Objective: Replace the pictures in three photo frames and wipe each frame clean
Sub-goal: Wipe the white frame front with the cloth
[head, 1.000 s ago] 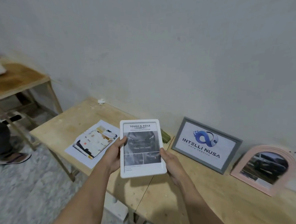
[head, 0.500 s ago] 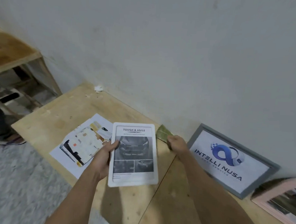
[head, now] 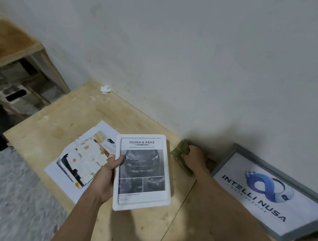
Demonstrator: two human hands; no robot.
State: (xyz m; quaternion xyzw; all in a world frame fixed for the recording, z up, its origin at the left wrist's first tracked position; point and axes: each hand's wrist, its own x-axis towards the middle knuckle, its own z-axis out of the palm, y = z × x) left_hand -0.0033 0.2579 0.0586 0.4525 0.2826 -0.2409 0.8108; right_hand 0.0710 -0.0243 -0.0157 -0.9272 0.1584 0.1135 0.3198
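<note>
Head view
White frame point(head: 142, 172): held in the air above the wooden table point(head: 66, 115), near its front edge, face up; a grey car print headed "TOUGH & AGILE" is seen inside it.
Left hand point(head: 105, 176): the frame's left edge is gripped, the thumb laid on the front face and the fingers curled out of sight behind it.
Right hand point(head: 193, 159): a folded olive cloth point(head: 180, 151) is gripped by curled fingers at the table's back edge, against the wall point(head: 176, 56).
Grey frame point(head: 268, 192): leaned against the wall along the back edge, toward the table's right end; an "INTELLI NUSA" print is shown in it.
Loose prints point(head: 82, 160): a sheet with smaller cut pieces on it is laid flat toward the table's front left corner, just beside the white frame.
Handling, frame: judged light and stiff, since one hand is enough to carry it; the glazed front is probably smooth, slippery and easily smeared, and may crack if dropped. The border is the better place to be held, with the back supported, so that the pane is left free for wiping.
Handling, cloth: soft and limp; it is best bunched in the palm so that a flat pad is presented to the pane.
Step in hand: wiping of the white frame is judged not yet begun, as cloth and frame are well apart.
</note>
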